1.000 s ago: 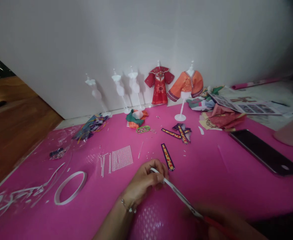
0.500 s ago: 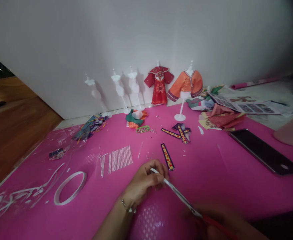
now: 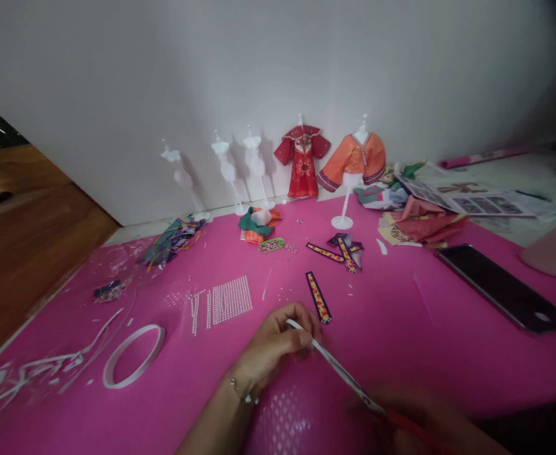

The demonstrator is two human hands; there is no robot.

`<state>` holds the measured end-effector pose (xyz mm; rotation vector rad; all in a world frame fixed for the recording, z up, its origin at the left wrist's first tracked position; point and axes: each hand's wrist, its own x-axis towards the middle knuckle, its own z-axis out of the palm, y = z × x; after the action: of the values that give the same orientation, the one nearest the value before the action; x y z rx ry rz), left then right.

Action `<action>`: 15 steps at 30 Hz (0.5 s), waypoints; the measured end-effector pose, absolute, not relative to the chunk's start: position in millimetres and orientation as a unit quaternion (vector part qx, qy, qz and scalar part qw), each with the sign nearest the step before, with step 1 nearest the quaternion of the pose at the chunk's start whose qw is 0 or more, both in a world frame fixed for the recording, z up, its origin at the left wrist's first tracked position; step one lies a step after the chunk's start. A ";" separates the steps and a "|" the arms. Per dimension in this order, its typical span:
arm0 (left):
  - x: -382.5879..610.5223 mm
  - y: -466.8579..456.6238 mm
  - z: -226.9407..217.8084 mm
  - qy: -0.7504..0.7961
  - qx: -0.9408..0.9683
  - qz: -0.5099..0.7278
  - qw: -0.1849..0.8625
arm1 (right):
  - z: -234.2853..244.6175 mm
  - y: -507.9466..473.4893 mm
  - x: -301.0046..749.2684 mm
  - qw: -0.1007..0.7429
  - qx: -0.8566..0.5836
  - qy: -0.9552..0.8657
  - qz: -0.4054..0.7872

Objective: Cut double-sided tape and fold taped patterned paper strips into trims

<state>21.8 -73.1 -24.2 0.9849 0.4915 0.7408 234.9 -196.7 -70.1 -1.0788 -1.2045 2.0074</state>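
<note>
Your right hand [image 3: 413, 411], blurred, grips the red scissors [image 3: 345, 374]; your left hand [image 3: 278, 338] pinches a white strip [image 3: 294, 324] at the blade tips, where a slip could nick you. Just beyond, your knuckles could nudge the trim [image 3: 318, 297] if they drift forward.

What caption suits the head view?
Left hand pinches a white strip; right hand holds scissors above a pink surface.

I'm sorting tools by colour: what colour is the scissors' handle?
The scissors' handle is red, though blurred; the head view shows it best.
</note>
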 end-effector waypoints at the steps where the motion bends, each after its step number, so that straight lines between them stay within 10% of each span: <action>1: 21.9 -73.0 -24.3 0.228 0.458 0.344 0.787 | -71.1 -196.8 235.0 0.276 -0.404 -0.448 0.748; 15: 21.3 -73.3 -23.0 0.227 0.459 0.340 0.788 | -79.3 -197.3 236.3 0.265 -0.385 -0.422 0.777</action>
<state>21.3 -73.3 -23.0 0.9896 0.4891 0.7332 236.3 -197.3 -79.3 -1.0396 -1.1402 2.1003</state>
